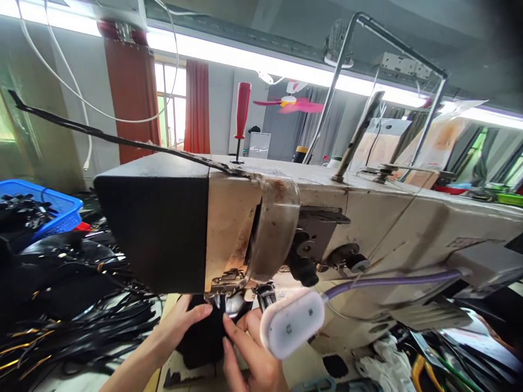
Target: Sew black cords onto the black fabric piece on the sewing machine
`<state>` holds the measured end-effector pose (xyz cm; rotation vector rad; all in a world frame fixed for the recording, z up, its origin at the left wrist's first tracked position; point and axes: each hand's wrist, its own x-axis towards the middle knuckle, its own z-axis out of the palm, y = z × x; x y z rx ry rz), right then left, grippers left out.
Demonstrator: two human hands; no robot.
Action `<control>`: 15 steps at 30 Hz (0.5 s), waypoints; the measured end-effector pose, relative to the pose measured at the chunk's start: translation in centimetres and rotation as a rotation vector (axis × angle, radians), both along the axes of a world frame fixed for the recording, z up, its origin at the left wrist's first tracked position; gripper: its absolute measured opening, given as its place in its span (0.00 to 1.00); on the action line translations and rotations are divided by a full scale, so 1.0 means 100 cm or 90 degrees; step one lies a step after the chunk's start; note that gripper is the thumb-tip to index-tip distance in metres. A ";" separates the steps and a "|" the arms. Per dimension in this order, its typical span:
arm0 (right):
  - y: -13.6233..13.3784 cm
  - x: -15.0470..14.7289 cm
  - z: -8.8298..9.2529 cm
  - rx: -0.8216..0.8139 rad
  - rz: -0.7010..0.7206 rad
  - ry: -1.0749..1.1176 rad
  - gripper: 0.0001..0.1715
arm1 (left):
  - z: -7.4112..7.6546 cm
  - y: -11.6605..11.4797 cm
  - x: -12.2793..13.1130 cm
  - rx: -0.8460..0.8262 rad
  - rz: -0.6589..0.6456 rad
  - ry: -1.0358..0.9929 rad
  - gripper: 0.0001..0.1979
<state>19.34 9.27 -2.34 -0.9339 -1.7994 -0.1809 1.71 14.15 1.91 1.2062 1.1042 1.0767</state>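
Observation:
Below the head of an industrial sewing machine (232, 234), a black fabric piece (200, 337) lies under the needle area. My left hand (183, 321) grips its left side, thumb on top and the other fingers mostly hidden behind the cloth. On the right edge of the same piece, my right hand (253, 348) is closed, with fingertips pressed against the fabric near the presser foot. A white lamp (292, 324) on a purple flexible neck (392, 279) hangs in front of part of my right hand. The needle itself cannot be made out.
Black straps (81, 332) pile up at left, below a blue basket (61, 215) of black parts. A red-handled screwdriver (243, 111) stands upright on the machine top. Yellow-handled scissors (425, 375) and white cloth scraps (384, 362) lie at lower right.

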 end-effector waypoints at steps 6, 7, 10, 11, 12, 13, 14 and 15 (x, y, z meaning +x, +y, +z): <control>0.000 0.009 0.014 0.016 0.015 -0.015 0.23 | 0.000 0.002 -0.001 -0.023 -0.056 -0.028 0.29; 0.000 0.011 0.015 0.025 0.015 -0.022 0.22 | 0.000 0.001 -0.001 -0.015 -0.049 -0.034 0.30; 0.001 0.015 0.017 0.025 0.004 -0.046 0.21 | 0.001 -0.003 0.000 -0.006 -0.019 -0.052 0.31; 0.001 0.015 0.016 0.020 -0.002 -0.055 0.21 | 0.001 -0.004 0.001 -0.018 -0.015 -0.055 0.31; 0.001 0.015 0.016 0.019 -0.009 -0.066 0.22 | 0.002 -0.005 0.001 -0.035 -0.014 -0.058 0.29; 0.001 0.014 0.017 0.022 -0.017 -0.080 0.23 | 0.003 -0.005 0.002 -0.053 -0.014 -0.062 0.27; 0.001 0.013 0.018 0.032 -0.030 -0.092 0.24 | 0.004 -0.005 0.003 -0.070 -0.015 -0.068 0.25; 0.000 0.012 0.019 0.048 -0.044 -0.100 0.24 | 0.006 -0.006 0.004 -0.084 -0.017 -0.076 0.23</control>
